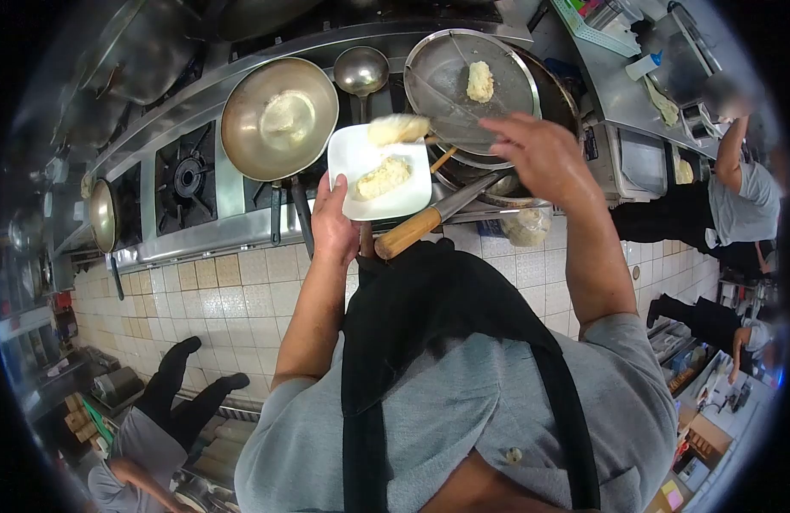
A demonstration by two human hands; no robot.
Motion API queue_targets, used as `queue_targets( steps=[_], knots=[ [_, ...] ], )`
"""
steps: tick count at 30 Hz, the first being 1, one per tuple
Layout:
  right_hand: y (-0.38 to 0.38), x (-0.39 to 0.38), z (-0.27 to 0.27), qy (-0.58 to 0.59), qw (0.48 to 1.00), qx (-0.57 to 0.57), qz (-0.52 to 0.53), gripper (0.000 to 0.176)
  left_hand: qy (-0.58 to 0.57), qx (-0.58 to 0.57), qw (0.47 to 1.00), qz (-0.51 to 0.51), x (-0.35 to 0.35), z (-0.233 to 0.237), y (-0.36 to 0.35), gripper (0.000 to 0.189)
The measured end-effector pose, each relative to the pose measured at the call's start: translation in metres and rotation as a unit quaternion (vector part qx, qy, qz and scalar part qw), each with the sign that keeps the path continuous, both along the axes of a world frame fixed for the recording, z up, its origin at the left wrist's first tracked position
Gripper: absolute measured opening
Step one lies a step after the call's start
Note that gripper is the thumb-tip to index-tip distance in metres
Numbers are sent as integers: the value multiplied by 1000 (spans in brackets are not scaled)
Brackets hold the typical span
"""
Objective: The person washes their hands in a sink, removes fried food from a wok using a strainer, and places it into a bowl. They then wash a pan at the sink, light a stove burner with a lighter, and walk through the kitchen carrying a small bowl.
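My left hand [333, 227] grips the lower left edge of a white square dish [350, 154], with its thumb over the rim. One pale, lumpy food piece [384, 179] lies in the dish. Over the dish's upper right edge is a second piece [399, 130], blurred by motion. Two short lengths of thin wooden stick [443, 160] show between the dish and my right hand [544, 158]. The fingers of my right hand are bent together over a round mesh strainer [429, 68]; what they hold is blurred. Another piece [479, 82] rests on the strainer.
A wok [241, 128] and a ladle [361, 71] sit on the stove, left of the strainer. A wooden-handled tool [408, 235] juts toward my apron. Bare burner [189, 178] farther left. Co-workers stand at right [745, 205] and lower left [147, 445].
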State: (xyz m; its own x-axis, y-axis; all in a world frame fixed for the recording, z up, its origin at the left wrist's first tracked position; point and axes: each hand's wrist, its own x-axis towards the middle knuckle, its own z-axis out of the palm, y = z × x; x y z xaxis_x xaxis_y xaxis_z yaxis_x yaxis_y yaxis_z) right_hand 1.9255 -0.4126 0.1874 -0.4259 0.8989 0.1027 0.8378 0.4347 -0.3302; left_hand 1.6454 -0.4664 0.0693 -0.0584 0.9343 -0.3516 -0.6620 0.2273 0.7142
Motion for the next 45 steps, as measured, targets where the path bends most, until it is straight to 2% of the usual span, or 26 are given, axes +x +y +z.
queue_targets(
  steps=[1,3,5,7,8,12,14,17,18,20,21,24,25,27,32,35,37,39,41,43,45],
  knots=[
    [-3,-4,2,0,1000,2,-5,29,-1,11,1000,-5,0,-1,3,44],
    [-7,-7,6,42,997,-65,-9,29,-1,14,1000,-8,1,-1,3,44],
    [-3,6,-1,54,997,-26,-38,31,-4,15,1000,-6,2,1,2,45],
    [0,17,-4,33,977,16,-208,33,-4,-25,1000,10,1,9,-1,43],
    [1,18,1,27,963,-40,-266,36,3,-35,999,9,-2,6,-2,44],
    [19,30,-25,2,951,-76,-300,34,2,-25,1000,15,-2,8,-1,44],
    [24,30,-31,37,947,-103,-301,32,-5,-33,999,20,-3,9,-1,43],
    [18,29,-34,97,947,-51,-303,30,-1,-13,1000,3,-6,9,1,43],
    [16,27,-31,96,948,-54,-299,30,0,-15,1000,7,-8,5,2,43],
    [7,22,-16,181,959,-62,-207,30,-7,6,1000,-5,-13,-5,4,45],
    [3,17,-9,182,960,-63,-206,30,-6,6,1000,-4,-14,-4,4,45],
    [-4,-4,7,160,984,-76,-12,33,5,-13,1000,-6,-15,-1,6,44],
    [-5,-11,10,160,984,-77,-13,33,8,-10,1000,-14,-15,-1,7,44],
    [-8,-24,14,62,991,-98,63,33,10,-8,1000,-22,-17,-2,8,43],
    [-11,-32,23,56,992,-78,82,34,6,-19,998,-60,-20,-2,3,42],
    [-16,-12,37,84,993,-75,44,34,-14,-17,998,-51,-23,-2,-1,42],
    [-24,8,44,86,992,-44,-84,30,1,-7,999,-38,-29,-8,-3,42],
    [-31,37,50,50,975,-64,-205,32,25,6,999,-26,-33,-5,-5,41],
    [-37,66,49,2,951,-18,-308,32,23,18,999,-24,-44,-11,-8,44],
    [-38,90,48,-113,905,-24,-410,31,11,35,999,-23,-51,-8,-12,43],
    [-34,106,39,-172,873,-50,-454,30,48,-9,999,6,-63,-15,-15,43]
  ],
)
